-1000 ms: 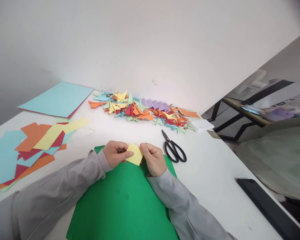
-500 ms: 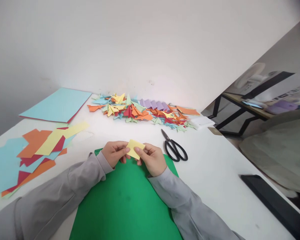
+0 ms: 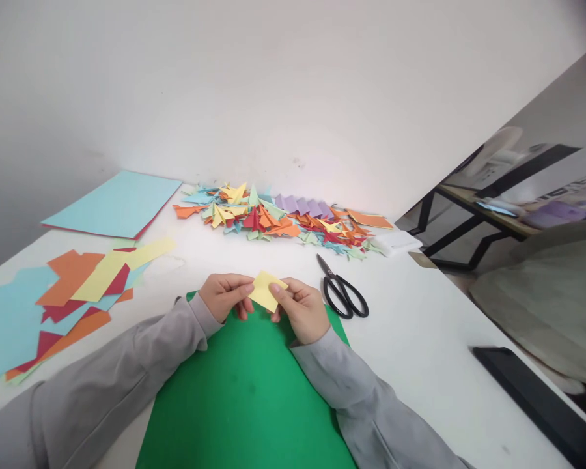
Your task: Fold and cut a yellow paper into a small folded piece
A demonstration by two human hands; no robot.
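Note:
A small yellow paper (image 3: 265, 292) is held up between both hands, above the far part of a green sheet (image 3: 247, 391). My left hand (image 3: 223, 297) pinches its left corner between thumb and fingers. On the right side, my right hand (image 3: 302, 309) grips the paper, its thumb lying on the front face. Black-handled scissors (image 3: 342, 290) lie to the right of my right hand, touching neither hand. Behind the hands, a long pile of folded paper pieces (image 3: 278, 227) in several colours runs along the wall.
Coloured paper scraps (image 3: 71, 277) cover the table's left side, and light blue sheets (image 3: 117, 203) lie behind them. A white object (image 3: 397, 241) sits at the pile's right end. A black flat object (image 3: 532, 397) lies near the right edge. Beyond stands another table (image 3: 498, 212).
The yellow paper is turned slightly and shows a little more of its face between the hands. Both hands keep hold of it. The whole view has shifted slightly.

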